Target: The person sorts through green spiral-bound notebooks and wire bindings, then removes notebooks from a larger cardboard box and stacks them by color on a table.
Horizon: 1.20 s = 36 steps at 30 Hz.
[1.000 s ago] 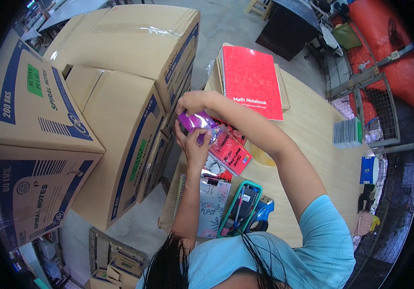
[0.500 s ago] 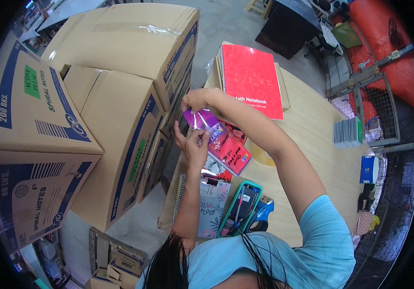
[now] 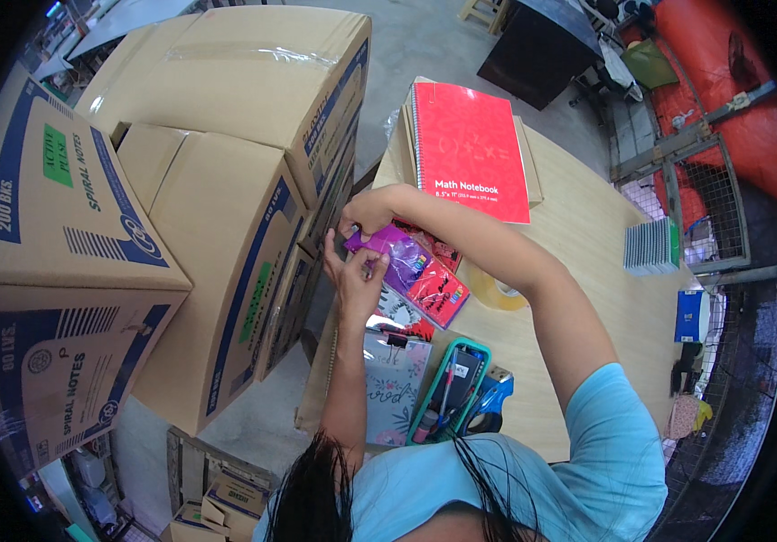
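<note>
Now holding a small purple packet (image 3: pixel 395 248) between both hands, above the left edge of the wooden table (image 3: pixel 587 262) and just beside the stacked cardboard boxes (image 3: pixel 226 208). Right hand (image 3: pixel 366 210) pinching the upper left corner of the packet with closed fingers; left hand (image 3: pixel 352 275) reaching up from below, fingers half curled, fingertips touching the lower edge of the packet. Compared with a half second ago, nearly the same pose: packet lying a little flatter and more stretched out to the right, left hand slightly more under it, right hand still gripping the same corner. Just under the packet, some pink and red packets (image 3: pixel 438 289) lying on the table, unchanged. Further away on the table, a stack with a red notebook (image 3: pixel 470 149) on top, also not moved. Near the body, a floral clipboard (image 3: pixel 393 379) and a teal tray (image 3: pixel 456 393) with pens and tools, at the same places as before. Beside the packets, a roll of clear tape (image 3: pixel 497 289).
</note>
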Tool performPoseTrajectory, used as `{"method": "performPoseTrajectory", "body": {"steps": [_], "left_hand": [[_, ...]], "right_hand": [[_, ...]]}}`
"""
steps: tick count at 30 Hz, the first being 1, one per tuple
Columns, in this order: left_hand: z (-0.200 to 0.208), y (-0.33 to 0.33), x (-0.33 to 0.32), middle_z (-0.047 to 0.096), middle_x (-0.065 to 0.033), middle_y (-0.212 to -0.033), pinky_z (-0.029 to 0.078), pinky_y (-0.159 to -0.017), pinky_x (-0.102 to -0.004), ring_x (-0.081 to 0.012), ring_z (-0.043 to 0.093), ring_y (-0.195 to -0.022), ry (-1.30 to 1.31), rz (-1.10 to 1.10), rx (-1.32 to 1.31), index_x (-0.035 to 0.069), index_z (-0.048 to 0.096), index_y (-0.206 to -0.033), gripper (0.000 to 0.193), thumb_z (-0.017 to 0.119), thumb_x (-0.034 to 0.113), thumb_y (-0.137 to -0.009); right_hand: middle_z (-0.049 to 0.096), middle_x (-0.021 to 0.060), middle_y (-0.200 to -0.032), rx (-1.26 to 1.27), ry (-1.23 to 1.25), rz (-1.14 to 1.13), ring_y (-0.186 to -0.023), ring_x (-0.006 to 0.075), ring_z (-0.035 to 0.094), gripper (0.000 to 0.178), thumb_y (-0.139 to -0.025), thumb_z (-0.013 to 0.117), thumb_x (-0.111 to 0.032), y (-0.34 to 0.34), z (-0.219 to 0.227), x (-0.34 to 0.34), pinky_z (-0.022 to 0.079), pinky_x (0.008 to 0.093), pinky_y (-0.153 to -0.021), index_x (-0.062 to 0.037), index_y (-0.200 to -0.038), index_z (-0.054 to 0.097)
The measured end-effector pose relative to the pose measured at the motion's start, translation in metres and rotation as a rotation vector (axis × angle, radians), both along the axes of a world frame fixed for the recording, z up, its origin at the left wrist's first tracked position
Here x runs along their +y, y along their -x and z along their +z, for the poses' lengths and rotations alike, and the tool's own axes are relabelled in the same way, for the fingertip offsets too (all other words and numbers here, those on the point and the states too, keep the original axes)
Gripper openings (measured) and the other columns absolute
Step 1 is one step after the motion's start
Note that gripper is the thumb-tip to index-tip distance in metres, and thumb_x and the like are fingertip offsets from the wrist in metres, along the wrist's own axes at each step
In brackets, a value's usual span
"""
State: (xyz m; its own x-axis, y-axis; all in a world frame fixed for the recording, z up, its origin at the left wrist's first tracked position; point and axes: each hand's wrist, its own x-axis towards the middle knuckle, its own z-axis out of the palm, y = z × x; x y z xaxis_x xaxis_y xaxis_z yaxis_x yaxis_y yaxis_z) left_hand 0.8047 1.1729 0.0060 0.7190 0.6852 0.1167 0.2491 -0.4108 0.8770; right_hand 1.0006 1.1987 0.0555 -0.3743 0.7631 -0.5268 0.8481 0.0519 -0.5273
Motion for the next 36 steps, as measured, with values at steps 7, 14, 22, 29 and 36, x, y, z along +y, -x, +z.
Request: {"method": "performPoseTrajectory", "body": {"steps": [7,14,22,29,36], "left_hand": [[0.008,-0.005,-0.006,0.017,-0.0256,-0.154,0.017,-0.114,-0.0504,-0.0428,0.022,-0.14,0.048,-0.037,-0.058,0.011,0.071,-0.089,0.022,0.077,0.03,-0.079],[0.002,-0.023,-0.011,0.015,-0.027,-0.154,0.017,-0.114,-0.0497,-0.0418,0.02,-0.141,0.029,0.078,-0.092,0.01,0.072,-0.09,0.024,0.078,0.03,-0.079],[0.003,-0.015,-0.014,0.015,-0.026,-0.154,0.015,-0.114,-0.0502,-0.0423,0.018,-0.142,0.099,0.107,-0.106,0.011,0.073,-0.087,0.022,0.078,0.03,-0.078],[0.011,-0.014,-0.015,0.015,-0.024,-0.155,0.014,-0.115,-0.05,-0.0403,0.017,-0.143,0.11,0.115,-0.119,0.013,0.075,-0.085,0.022,0.079,0.033,-0.078],[0.008,-0.008,-0.015,0.016,-0.0244,-0.155,0.017,-0.114,-0.0495,-0.0402,0.02,-0.142,0.162,0.194,-0.082,0.014,0.075,-0.086,0.021,0.077,0.034,-0.079]], "right_hand": [[0.069,0.0135,-0.093,0.093,-0.212,-0.208,-0.088,0.0332,0.065,0.03,-0.072,0.07,-0.009,-0.02,0.02,-0.021,0.049,0.0411,-0.077,-0.0071,-0.101,0.067],[0.069,0.0151,-0.085,-0.031,0.0,-0.013,-0.082,0.0328,0.065,0.025,-0.071,0.066,-0.011,0.008,0.021,-0.018,0.049,0.042,-0.073,-0.0077,-0.096,0.07],[0.068,0.0126,-0.078,0.09,-0.181,-0.214,-0.074,0.032,0.064,0.014,-0.068,0.064,-0.009,0.003,0.018,-0.039,0.048,0.0415,-0.067,-0.0067,-0.081,0.068],[0.067,0.0108,-0.073,0.176,-0.215,-0.388,-0.068,0.0252,0.062,0.013,-0.068,0.063,-0.002,0.004,0.025,-0.057,0.047,0.04,-0.064,-0.0066,-0.079,0.068],[0.072,0.0137,-0.083,0.03,0.019,-0.294,-0.082,0.0295,0.068,0.023,-0.07,0.063,-0.011,0.005,0.038,-0.073,0.052,0.0386,-0.071,-0.0091,-0.09,0.076]]}}
